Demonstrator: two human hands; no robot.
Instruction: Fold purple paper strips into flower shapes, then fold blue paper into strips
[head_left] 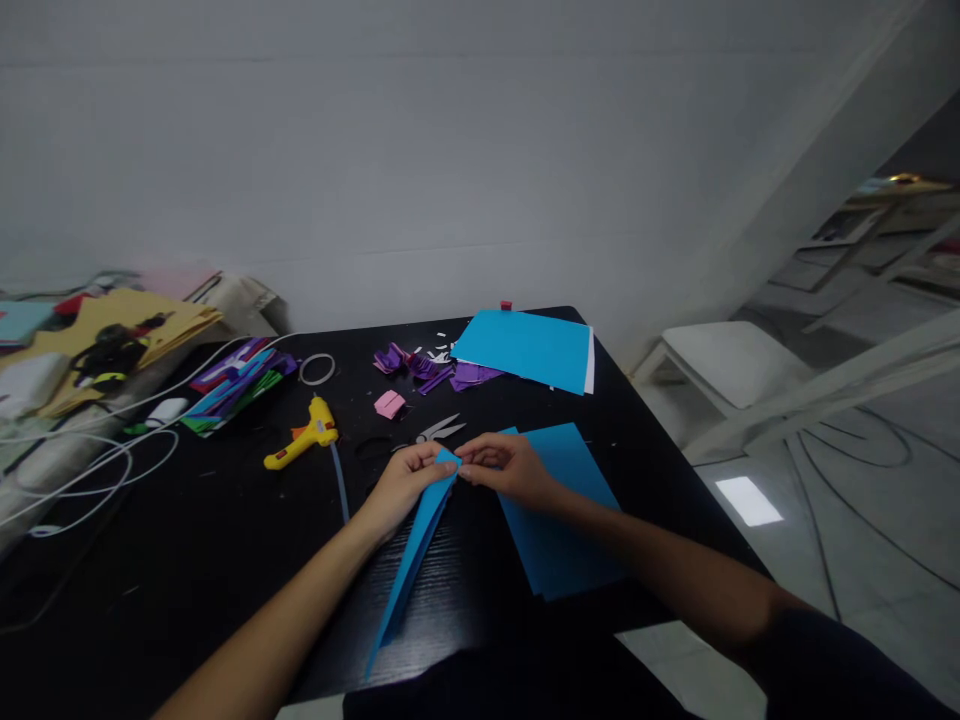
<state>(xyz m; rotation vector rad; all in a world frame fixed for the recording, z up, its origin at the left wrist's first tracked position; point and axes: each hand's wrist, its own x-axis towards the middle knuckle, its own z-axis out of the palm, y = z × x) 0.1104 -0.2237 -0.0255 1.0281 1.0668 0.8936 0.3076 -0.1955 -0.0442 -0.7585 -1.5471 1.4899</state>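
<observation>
A person's left forearm and right forearm, both bare, angle inward over the counter from its near side. Above it, the left grip and right grip come nearly tip to tip, both pinching.

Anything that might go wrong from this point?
Possibly. The open scissors lie just beyond the left hand, so a careless reach could nick a finger. The right forearm crosses above the loose blue sheets and might drag them. The folded blue paper is held near its upper end, so its long lower part could bend.
</observation>
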